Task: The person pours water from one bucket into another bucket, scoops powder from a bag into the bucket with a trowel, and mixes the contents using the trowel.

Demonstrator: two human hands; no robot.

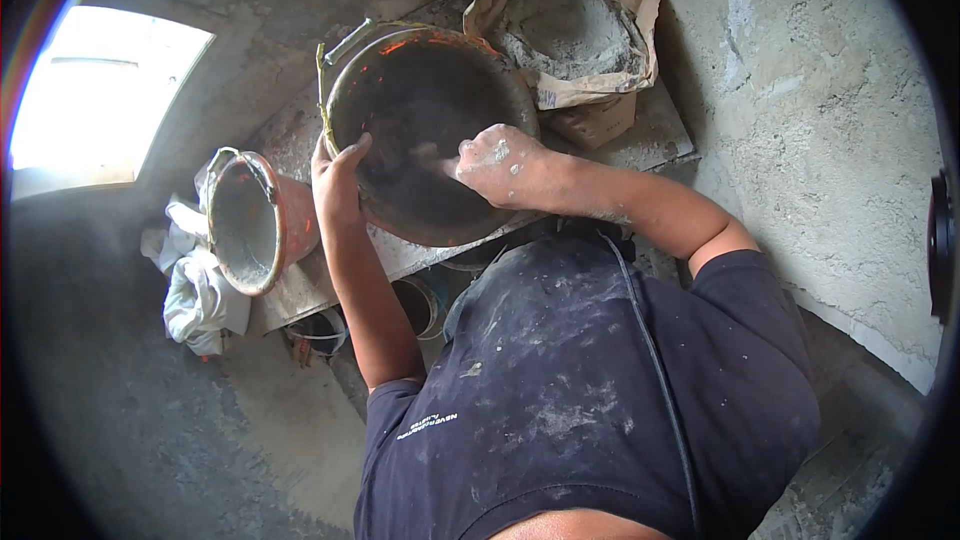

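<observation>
A large round bucket (350,80) with a dark, dusty inside stands on a board in front of me. My left hand (342,175) grips its left rim, with the thumb over the edge. Over the near right part of the bucket is my right hand (500,168), closed in a fist and spotted with grey dust. A pale, blurred thing shows at the fist's left side, too unclear to name. The bucket's handle (325,90) rests up along its left rim.
An open paper sack (580,25) of grey powder stands at the back right, beside the rough wall (810,130). A smaller bucket (295,220) and white bags (200,295) are at the left. More buckets (415,305) sit below the board's edge.
</observation>
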